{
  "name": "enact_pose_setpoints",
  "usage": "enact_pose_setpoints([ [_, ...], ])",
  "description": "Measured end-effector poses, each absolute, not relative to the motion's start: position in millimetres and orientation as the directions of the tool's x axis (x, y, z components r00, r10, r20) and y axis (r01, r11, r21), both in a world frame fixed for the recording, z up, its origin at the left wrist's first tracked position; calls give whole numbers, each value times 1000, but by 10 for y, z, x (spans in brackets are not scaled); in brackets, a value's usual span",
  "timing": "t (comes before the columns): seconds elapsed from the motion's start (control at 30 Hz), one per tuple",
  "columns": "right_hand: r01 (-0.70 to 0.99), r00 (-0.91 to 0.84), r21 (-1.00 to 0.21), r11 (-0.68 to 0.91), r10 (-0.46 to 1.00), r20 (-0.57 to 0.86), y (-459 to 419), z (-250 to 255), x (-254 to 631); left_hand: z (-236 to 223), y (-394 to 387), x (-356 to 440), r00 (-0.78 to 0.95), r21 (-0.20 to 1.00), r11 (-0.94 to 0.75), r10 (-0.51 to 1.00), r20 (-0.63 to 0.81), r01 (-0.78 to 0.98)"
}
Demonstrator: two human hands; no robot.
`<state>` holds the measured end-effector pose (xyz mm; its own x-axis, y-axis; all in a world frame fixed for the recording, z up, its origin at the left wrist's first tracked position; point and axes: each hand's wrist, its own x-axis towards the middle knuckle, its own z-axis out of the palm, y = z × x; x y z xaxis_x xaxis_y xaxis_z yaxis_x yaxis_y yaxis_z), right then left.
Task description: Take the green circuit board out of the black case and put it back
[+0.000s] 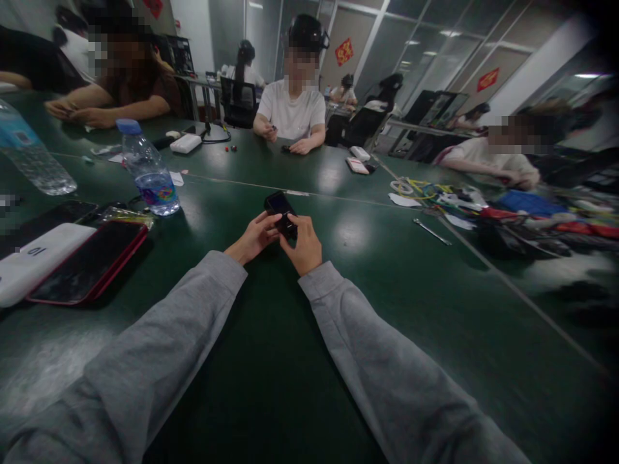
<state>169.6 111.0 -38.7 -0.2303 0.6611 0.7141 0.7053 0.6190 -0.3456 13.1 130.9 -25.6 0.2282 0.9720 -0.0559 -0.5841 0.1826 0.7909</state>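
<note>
Both of my hands meet over the middle of the dark green table (387, 277) and hold a small black device (280, 209) between them. My left hand (252, 237) grips its near left side with curled fingers. My right hand (304, 243) closes on its near right side, thumb on top. The device tilts up and away from me, its dark face upward. Grey sleeves cover both forearms.
A water bottle (147, 169) stands to the left, a second bottle (29, 154) further left. A red-cased phone (89, 261) and a white box (33, 261) lie at the near left. A wrench (431, 232) and coloured clutter (512, 212) lie right. Other people sit across the table.
</note>
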Motion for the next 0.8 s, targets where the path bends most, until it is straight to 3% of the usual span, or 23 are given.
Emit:
enact_pose_setpoints([
  [0.8,724,-264,-341,600,697,667,1067,-333,1681,-228,1281,149,205,807,155,978,-43,-569],
])
